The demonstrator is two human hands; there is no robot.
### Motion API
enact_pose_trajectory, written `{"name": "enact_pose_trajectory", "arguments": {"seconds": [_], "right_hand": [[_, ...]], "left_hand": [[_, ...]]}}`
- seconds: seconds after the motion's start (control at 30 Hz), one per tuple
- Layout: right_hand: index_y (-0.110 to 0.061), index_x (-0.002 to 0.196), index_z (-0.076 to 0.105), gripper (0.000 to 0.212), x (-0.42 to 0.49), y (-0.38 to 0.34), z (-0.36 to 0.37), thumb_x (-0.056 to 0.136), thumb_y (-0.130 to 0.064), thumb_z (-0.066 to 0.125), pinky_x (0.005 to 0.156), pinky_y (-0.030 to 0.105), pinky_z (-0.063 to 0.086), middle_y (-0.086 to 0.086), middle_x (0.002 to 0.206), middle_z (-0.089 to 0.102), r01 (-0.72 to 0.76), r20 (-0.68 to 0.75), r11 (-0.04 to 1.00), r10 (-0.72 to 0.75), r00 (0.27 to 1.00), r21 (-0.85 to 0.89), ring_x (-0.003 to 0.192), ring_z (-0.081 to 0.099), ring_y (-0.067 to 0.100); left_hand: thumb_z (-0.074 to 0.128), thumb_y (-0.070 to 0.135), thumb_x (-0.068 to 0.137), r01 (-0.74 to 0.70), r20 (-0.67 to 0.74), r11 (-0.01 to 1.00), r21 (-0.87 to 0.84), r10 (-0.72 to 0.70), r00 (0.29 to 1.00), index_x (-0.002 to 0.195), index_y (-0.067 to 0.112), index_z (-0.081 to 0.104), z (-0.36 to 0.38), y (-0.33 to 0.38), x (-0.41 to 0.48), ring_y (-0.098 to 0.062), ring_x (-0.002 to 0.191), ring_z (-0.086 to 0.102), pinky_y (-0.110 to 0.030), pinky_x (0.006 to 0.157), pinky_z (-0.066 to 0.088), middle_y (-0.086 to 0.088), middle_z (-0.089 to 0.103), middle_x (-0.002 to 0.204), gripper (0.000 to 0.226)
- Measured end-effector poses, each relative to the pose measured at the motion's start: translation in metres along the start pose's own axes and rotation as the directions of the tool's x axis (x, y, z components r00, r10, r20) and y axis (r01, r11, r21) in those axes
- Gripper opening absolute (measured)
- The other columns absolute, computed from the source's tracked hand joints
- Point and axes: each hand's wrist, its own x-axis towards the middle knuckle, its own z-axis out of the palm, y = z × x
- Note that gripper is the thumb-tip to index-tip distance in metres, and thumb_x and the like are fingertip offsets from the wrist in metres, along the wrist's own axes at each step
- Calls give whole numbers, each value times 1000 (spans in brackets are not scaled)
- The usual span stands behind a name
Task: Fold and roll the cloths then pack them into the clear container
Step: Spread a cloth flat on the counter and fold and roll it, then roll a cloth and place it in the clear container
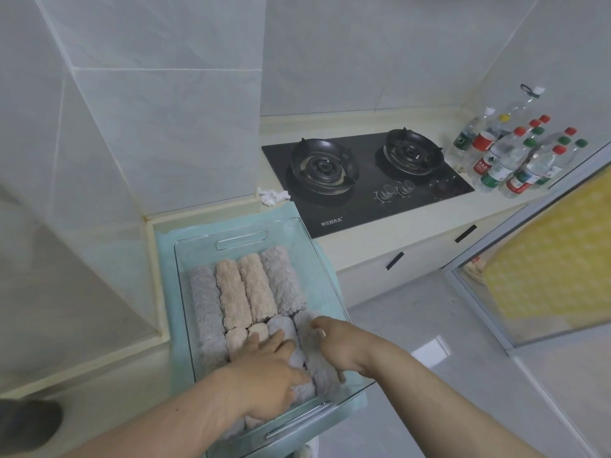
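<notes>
The clear container stands on a pale teal cloth at the counter's near end. It holds several rolled cloths side by side, grey rolls at the outer sides and beige rolls in the middle. My left hand lies flat with straight fingers on the near rolls. My right hand curls its fingers round a grey roll at the container's near right corner, pressing it in beside the wall.
A black two-burner gas hob is set in the counter to the right. Several plastic bottles crowd the far right corner. A crumpled white tissue lies behind the container. Tiled walls close in on the left and back.
</notes>
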Motion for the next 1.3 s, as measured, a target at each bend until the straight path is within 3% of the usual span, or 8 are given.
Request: {"name": "enact_pose_trajectory", "arguments": {"seconds": [0.27,0.37,0.43,0.5,0.6,0.87,1.1,1.3], "right_hand": [[-19,146,40,52,11,-10,1,97,-5,28,100,39,50,10,147,41,-102,19,972,101,995,211,119,48,29],[-17,134,50,42,10,-8,4,97,-8,31,91,37,53,9,122,54,-16,-42,993,21,999,119,107,55,25],[-14,123,55,36,11,-5,8,94,-5,36,69,31,49,4,104,57,29,-29,1000,-29,999,-13,85,56,15],[-11,130,52,44,12,-6,14,88,0,45,63,27,42,8,113,62,44,65,982,-33,997,-181,93,61,21],[-13,145,39,65,12,-14,18,84,8,51,80,28,46,13,140,49,73,150,939,-24,988,-335,121,53,31],[-16,152,25,69,5,-20,15,90,7,44,104,36,38,21,152,22,114,227,855,5,974,-507,136,33,34],[-11,153,25,66,1,-21,12,92,6,44,104,31,34,16,154,28,142,222,870,-39,974,-472,140,29,32],[-25,138,50,48,5,-19,-6,94,-9,39,98,24,42,1,141,51,232,58,961,-225,973,-149,123,51,18]], "left_hand": [[35,46,96,-43,24,999,-10,44,999,139,44,41,2,1,8,-25,147,-20,-57,115,-15,-5,-4,163,43],[44,43,93,19,-93,996,-90,-28,995,139,35,43,1,-2,-6,-25,148,4,-46,119,9,-5,16,157,47],[45,38,94,84,-143,990,-117,-101,985,131,25,49,1,-4,-18,-25,136,26,-39,110,25,-5,35,138,40],[44,36,95,124,-120,990,-67,-131,984,126,22,53,4,-5,-26,-26,130,32,-38,107,27,-7,39,129,35],[41,36,95,118,-54,993,-22,-119,991,133,30,48,9,-1,-22,-31,133,25,-45,112,22,-10,35,133,40],[44,28,93,108,-42,993,41,-106,993,143,38,36,22,-12,-22,-27,143,11,-39,117,9,-6,23,150,51],[45,28,92,108,-76,992,-57,-113,991,145,38,28,20,-7,-23,-25,143,18,-41,117,17,-4,25,152,56],[45,39,94,40,-279,910,-413,-168,946,138,39,45,-1,-16,-37,-5,129,39,-29,109,33,17,44,137,43]]}}
